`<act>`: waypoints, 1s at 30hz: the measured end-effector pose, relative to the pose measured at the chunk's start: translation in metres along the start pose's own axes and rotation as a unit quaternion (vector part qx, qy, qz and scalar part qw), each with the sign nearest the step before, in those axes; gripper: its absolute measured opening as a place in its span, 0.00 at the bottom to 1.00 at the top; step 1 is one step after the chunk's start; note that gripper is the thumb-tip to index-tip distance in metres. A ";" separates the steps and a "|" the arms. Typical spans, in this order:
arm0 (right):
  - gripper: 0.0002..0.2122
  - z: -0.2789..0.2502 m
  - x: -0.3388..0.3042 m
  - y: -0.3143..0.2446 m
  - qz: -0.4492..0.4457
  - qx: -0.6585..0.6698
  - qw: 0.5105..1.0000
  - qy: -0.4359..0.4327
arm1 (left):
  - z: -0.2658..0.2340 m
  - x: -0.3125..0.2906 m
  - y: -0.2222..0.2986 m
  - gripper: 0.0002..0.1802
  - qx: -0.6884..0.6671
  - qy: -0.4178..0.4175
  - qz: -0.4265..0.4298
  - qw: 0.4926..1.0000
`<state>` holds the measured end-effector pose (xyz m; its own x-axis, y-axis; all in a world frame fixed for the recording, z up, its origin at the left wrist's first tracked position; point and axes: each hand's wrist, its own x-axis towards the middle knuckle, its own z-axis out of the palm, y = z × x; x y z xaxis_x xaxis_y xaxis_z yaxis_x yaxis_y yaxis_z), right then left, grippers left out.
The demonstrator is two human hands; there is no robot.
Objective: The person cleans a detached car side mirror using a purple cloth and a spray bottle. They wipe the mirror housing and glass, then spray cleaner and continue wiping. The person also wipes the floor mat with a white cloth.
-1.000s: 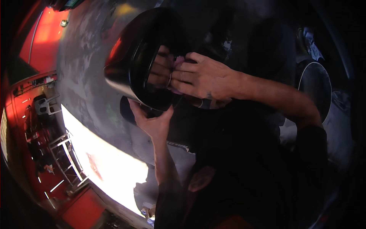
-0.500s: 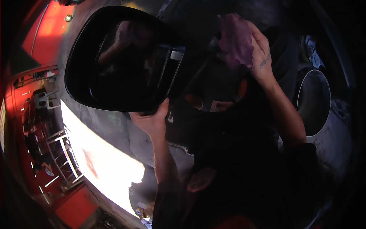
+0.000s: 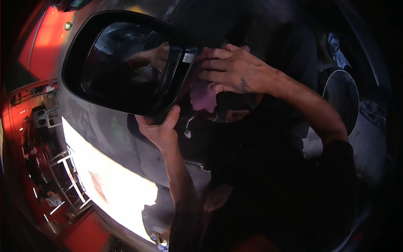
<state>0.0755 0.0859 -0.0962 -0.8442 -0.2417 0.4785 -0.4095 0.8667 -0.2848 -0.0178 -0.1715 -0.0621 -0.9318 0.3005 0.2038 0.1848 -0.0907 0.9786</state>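
A black car side mirror (image 3: 121,69) fills the upper left, its glass facing me and reflecting an arm and hand. My left hand (image 3: 159,129) grips the mirror's lower edge, thumb up on the near side; the other fingers are mostly hidden behind it. Beside the mirror's right end, my right hand (image 3: 237,70) holds a crumpled purple cloth (image 3: 204,97), fingers pointing left over it. The cloth lies at the mirror's right side, and part of it hangs below the fingers. Whether it presses on the housing is too dark to tell.
A small white connector (image 3: 187,134) hangs on a wire below the mirror. Bright sunlight falls on the grey floor (image 3: 109,180) at left. Beyond stand a plastic chair (image 3: 47,117), a metal frame (image 3: 71,174) and red surfaces. A round-rimmed dark object (image 3: 342,101) is at right.
My right hand has come left and down with the purple cloth, from apart in the air to the mirror's right end. The mirror, still in my left hand, has shifted slightly left.
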 end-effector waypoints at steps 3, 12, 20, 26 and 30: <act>0.13 -0.025 -0.010 0.038 0.171 0.194 0.964 0.064 | -0.003 0.006 0.000 0.37 -0.016 0.002 -0.051 0.999; 0.17 -0.066 -0.014 0.022 0.354 0.628 0.569 0.396 | -0.007 0.040 0.003 0.22 -0.263 0.114 -0.202 0.936; 0.26 -0.053 0.084 -0.049 0.144 0.367 0.840 0.374 | 0.026 0.041 -0.002 0.20 -0.318 0.109 -0.206 0.919; 0.19 0.009 0.111 -0.086 0.092 -0.030 0.975 0.199 | 0.027 0.051 -0.009 0.26 -0.323 0.026 -0.138 0.936; 0.18 0.021 0.104 -0.081 0.048 0.050 0.973 0.221 | 0.017 0.046 -0.013 0.28 -0.346 0.032 -0.152 0.925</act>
<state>0.0132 -0.0188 -0.0408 -0.6586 0.0678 0.7494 -0.3866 0.8239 -0.4143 -0.0580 -0.1398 -0.0647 -0.9287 0.3567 -0.1016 -0.3123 -0.6044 0.7329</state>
